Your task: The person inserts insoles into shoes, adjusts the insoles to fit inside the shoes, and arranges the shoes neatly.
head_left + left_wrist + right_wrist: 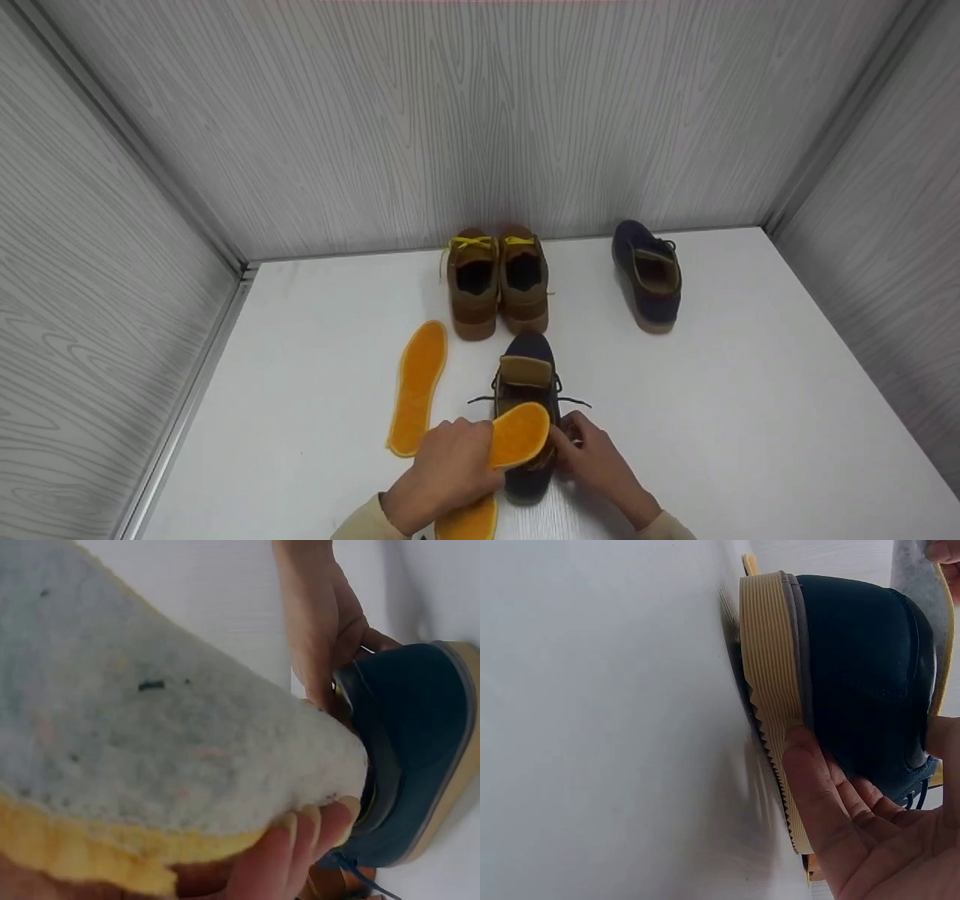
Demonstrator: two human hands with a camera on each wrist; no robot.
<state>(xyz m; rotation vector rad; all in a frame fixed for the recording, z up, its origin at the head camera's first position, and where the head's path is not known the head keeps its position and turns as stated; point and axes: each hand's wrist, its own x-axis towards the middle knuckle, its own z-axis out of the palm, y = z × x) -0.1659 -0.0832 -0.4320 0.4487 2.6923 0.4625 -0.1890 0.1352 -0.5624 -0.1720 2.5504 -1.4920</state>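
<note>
My left hand (pixel 452 463) grips an orange fuzzy insole (pixel 521 433) around its middle, one end over the opening of a dark blue lace-up shoe (pixel 529 491). Seen from the left wrist, the insole's grey-white felt underside (pixel 172 697) faces the camera, fingertips curled at its edge. My right hand (pixel 596 459) holds the shoe by its right side; in the right wrist view the thumb is at the collar and the fingers lie along the upper and the ribbed tan sole (pixel 769 667). The shoe's toe points away, its tan tongue (pixel 525 371) raised and laces loose.
A second orange insole (pixel 417 386) lies on the white table (pixel 750 420), left of the shoe. Brown shoes with yellow laces, a left one (pixel 474 300) and a right one (pixel 523 296), stand at the back. Another dark blue shoe (pixel 652 289) stands back right. Grey wood-grain panels (pixel 420 120) enclose the table.
</note>
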